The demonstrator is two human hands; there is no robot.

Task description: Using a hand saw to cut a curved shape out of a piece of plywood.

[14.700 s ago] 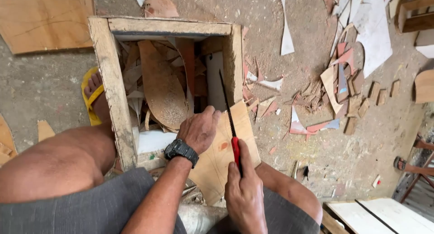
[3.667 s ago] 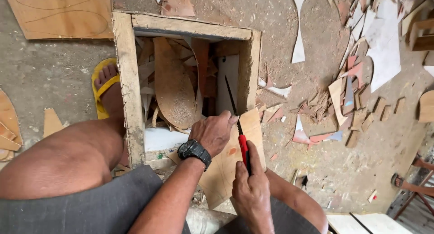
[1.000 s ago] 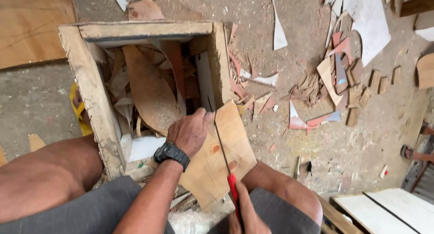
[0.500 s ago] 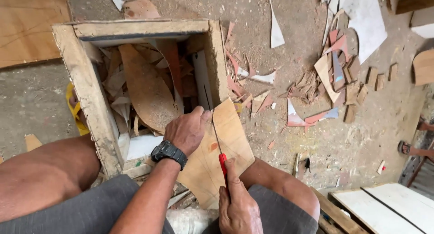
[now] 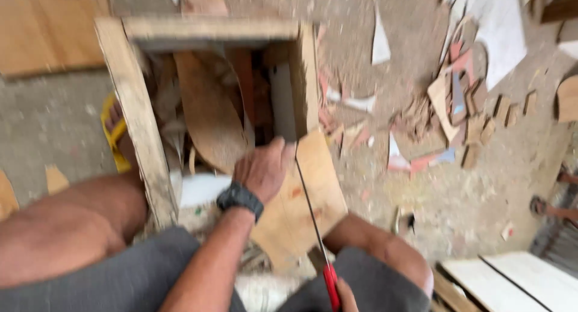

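My left hand [image 5: 264,169], with a black watch on its wrist, presses flat on a thin plywood piece [image 5: 304,209] that rests on the corner of an open wooden box [image 5: 141,131]. My right hand [image 5: 344,297] shows only at the bottom edge, closed on the red handle of a narrow-bladed saw [image 5: 310,218]. The dark blade lies across the plywood, its tip beside my left thumb. The picture is blurred by motion.
The box holds curved wood offcuts and scraps. Small wood and paper scraps [image 5: 463,107] litter the dusty floor to the right. A yellow sandal [image 5: 114,134] sits left of the box. White boards [image 5: 512,285] lie at the bottom right, a plywood sheet [image 5: 48,29] at the top left.
The saw has been drawn back toward me, so my right hand has dropped to the bottom edge. My left hand stays on the plywood. The view has shifted a little.
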